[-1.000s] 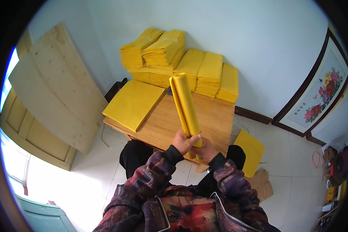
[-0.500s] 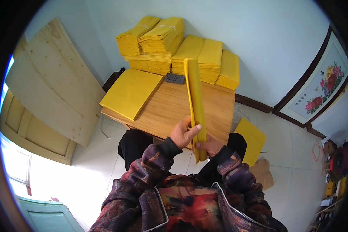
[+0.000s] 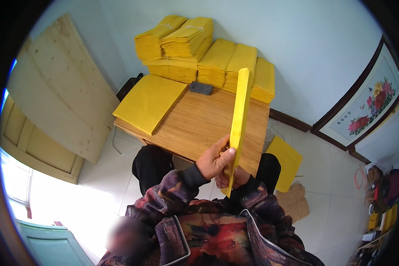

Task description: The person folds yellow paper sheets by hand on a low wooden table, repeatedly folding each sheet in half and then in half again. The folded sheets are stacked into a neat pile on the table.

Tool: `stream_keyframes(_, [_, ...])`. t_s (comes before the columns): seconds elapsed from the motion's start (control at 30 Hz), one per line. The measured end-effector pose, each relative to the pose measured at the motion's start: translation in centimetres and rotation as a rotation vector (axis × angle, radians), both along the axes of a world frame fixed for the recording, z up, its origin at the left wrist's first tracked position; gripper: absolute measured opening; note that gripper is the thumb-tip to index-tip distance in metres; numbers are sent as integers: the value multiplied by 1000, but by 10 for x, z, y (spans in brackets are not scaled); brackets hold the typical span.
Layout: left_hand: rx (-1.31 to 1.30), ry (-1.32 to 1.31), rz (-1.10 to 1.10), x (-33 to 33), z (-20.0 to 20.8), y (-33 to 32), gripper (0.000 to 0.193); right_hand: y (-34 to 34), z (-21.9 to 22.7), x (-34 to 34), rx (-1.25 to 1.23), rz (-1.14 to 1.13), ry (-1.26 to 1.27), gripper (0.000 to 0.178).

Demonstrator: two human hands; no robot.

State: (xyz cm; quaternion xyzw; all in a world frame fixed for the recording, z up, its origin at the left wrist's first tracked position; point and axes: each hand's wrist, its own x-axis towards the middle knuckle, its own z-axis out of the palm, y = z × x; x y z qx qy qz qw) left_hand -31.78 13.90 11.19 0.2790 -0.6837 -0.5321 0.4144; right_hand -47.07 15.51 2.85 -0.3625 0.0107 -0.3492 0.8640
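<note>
A folded bundle of yellow paper [image 3: 240, 111] stands upright on edge between my hands, its many sheet edges turned toward me. My left hand [image 3: 215, 158] grips it from the left, thumb laid across the lower part. Lower down on the right, my right hand [image 3: 239, 177] is closed round it, partly hidden behind the bundle. Both hands are over the near edge of a wooden table [image 3: 199, 119]. On the table's left side lies a flat stack of yellow paper [image 3: 150, 104]. A dark grey textured block [image 3: 201, 88] rests at the table's far side.
Several folded yellow paper bundles [image 3: 217, 62] are piled along the wall at the back. A yellow sheet [image 3: 286, 162] and brown paper [image 3: 293, 201] lie on the floor to the right. A plywood board [image 3: 62, 88] leans at left; a framed flower picture [image 3: 363, 102] leans at right.
The paper bundle has been turned, so its layered edges now face me, and its top has swung to the right. My hands still hold its lower part.
</note>
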Motion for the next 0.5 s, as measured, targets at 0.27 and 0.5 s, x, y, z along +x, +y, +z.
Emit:
stream_keyframes(0.27, [313, 54, -50, 10, 12, 7, 70, 4, 5, 3, -12, -140, 163, 50])
stream_keyframes(0.5, [180, 27, 53, 3, -5, 4, 48, 5, -3, 18, 77, -289, 356, 45])
